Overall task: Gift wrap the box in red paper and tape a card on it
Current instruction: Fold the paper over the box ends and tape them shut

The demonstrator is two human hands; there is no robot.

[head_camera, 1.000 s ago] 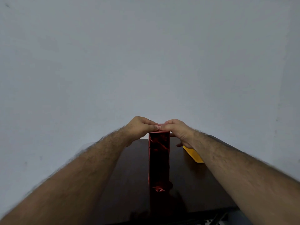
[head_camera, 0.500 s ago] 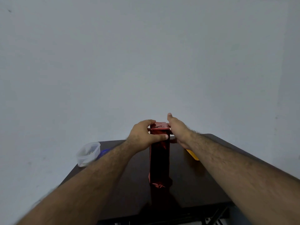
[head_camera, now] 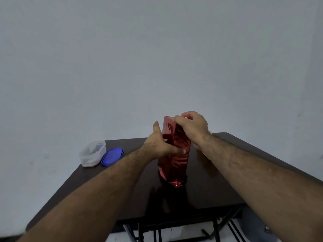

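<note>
A tall box wrapped in shiny red paper (head_camera: pixel 174 161) stands on end near the middle of the dark table (head_camera: pixel 218 186), tilted a little. My left hand (head_camera: pixel 160 144) grips its left side at mid height, thumb across the front. My right hand (head_camera: pixel 191 127) is closed over its upper right corner. Crumpled red paper sticks out at the box's bottom end. No card is in view; my right arm hides the table behind the box.
A clear plastic tub (head_camera: pixel 92 153) and its blue lid (head_camera: pixel 112 156) lie at the table's far left corner. A plain grey wall stands close behind. The table's folding legs (head_camera: pixel 215 227) show below the near edge.
My left hand slid from the top of the box down to its left side. My right hand curled over the top corner. The box tipped slightly, and the view dropped, hiding the yellow item.
</note>
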